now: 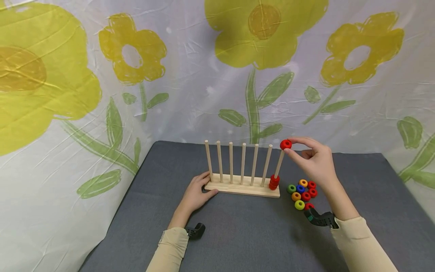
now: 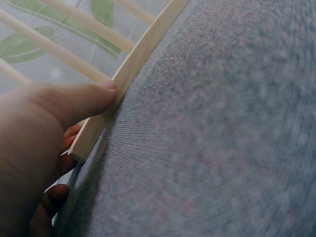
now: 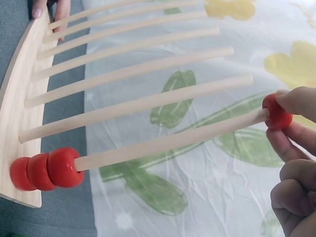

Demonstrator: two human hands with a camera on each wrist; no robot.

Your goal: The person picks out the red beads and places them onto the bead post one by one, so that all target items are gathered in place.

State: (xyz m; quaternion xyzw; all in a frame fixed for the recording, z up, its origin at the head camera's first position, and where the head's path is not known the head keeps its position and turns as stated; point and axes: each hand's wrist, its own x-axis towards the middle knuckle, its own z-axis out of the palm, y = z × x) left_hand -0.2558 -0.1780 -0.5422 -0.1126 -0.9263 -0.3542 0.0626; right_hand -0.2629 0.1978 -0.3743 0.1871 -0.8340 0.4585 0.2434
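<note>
A wooden base [image 1: 242, 189] carries a row of several upright pegs. On the rightmost peg [image 3: 173, 139] three red beads [image 3: 49, 169] are stacked at the bottom. My right hand [image 1: 316, 160] pinches another red bead [image 3: 277, 111] between thumb and fingers, at the very tip of that peg; the peg's end meets the bead's hole. My left hand [image 1: 196, 192] grips the left end of the base, its thumb [image 2: 96, 98] along the front edge and the other fingers behind. The remaining pegs [image 1: 243, 162] hold no beads.
Loose beads in red, orange, green, blue and yellow-green [image 1: 299, 205] lie in a cluster on the grey cloth [image 1: 244, 234], right of the base and below my right forearm. A flower-printed curtain [image 1: 190, 105] hangs behind the table.
</note>
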